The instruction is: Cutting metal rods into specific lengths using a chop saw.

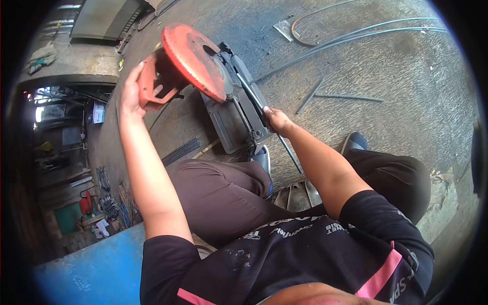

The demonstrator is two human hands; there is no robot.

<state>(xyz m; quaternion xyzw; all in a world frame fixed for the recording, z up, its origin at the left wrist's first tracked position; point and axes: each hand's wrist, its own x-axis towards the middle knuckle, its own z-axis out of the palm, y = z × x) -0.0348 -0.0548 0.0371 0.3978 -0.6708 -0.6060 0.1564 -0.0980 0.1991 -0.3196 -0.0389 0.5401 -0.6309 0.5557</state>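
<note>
A cut-off saw with a grey metal base [223, 124] and a red disc guard [190, 58] stands on the floor in front of me. My left hand [133, 96] is wrapped round the saw's red handle [148, 84], at the left of the guard. Across the base, by the clamp, lies a thin metal rod [290, 155]. My right hand [277, 121] grips that rod beside the base's right edge, and the rod's near end sticks out towards my feet. The cutting disc is mostly hidden by the guard.
Long bent rods [351, 36] run over the floor at the far right. Short cut bars [351, 96] lie nearer. Dark bars [182, 151] rest left of the saw. A blue surface [96, 269] is at lower left, with cluttered shelving [66, 178] beyond. My shoes flank the work.
</note>
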